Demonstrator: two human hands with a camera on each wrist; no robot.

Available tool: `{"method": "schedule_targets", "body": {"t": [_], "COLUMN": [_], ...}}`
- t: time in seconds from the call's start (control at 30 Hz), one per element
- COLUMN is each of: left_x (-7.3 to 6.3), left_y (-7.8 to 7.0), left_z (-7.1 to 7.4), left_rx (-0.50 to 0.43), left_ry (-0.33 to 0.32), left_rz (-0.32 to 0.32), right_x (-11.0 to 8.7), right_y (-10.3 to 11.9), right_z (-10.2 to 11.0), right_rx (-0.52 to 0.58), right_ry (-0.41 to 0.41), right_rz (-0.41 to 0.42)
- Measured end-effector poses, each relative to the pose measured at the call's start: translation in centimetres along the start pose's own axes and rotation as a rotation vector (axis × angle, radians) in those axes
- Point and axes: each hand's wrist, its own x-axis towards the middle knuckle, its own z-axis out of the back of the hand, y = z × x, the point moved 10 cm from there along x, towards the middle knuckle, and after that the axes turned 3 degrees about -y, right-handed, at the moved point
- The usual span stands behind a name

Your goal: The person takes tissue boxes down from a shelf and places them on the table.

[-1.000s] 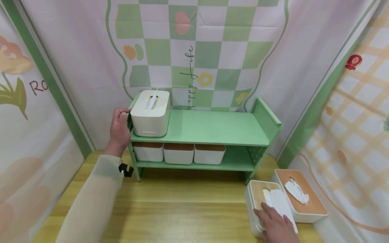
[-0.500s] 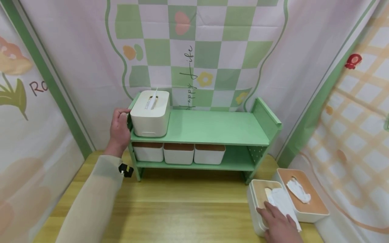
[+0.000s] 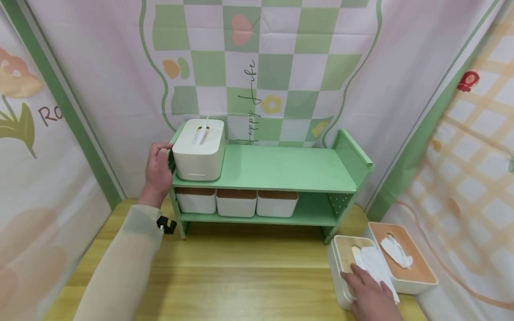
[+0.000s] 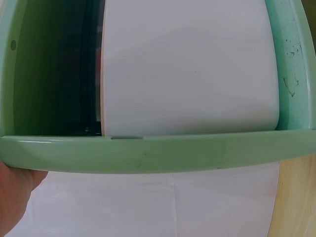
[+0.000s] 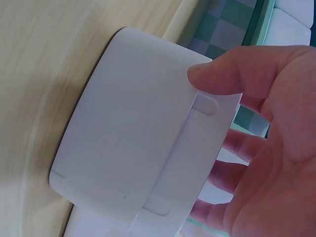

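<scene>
My left hand [image 3: 158, 169] grips the left side panel of a green two-tier shelf [image 3: 285, 167]; only part of that hand [image 4: 14, 197] shows in the left wrist view, against the panel. Beside it, a white tissue box [image 3: 198, 165] with a tissue poking out stands on the top tier. At lower right, my right hand [image 3: 371, 296] holds a white tissue box with a light wood lid [image 3: 346, 249]. Its thumb [image 5: 217, 74] presses one end wall while the fingers reach over the lid. A loose tissue [image 3: 371, 261] lies partly under the fingers.
Another tissue box, orange-brown lidded [image 3: 415, 254], stands directly right of the held one. Three white boxes with brown tops [image 3: 236, 205] line the lower tier from its left end. Patterned curtains [image 3: 277, 71] surround the wooden table [image 3: 241, 285].
My right hand and the light-lidded tissue box have shifted slightly right and away from me. The orange-brown-lidded box beside it has moved slightly right too. My left hand stays on the shelf.
</scene>
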Motion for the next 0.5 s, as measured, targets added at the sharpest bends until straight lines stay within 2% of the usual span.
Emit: {"method": "schedule_targets", "body": {"t": [0.23, 0.5], "left_x": [-0.16, -0.07], "left_y": [0.12, -0.18], "left_z": [-0.15, -0.08], "left_rx": [0.0, 0.003], "left_ry": [0.018, 0.006], "left_rz": [0.026, 0.016], "right_x": [0.43, 0.93], "right_y": [-0.18, -0.33], "right_z": [0.13, 0.27], "right_rx": [-0.006, -0.002], "right_ry": [-0.006, -0.017], "right_rz": [-0.001, 0.007]}}
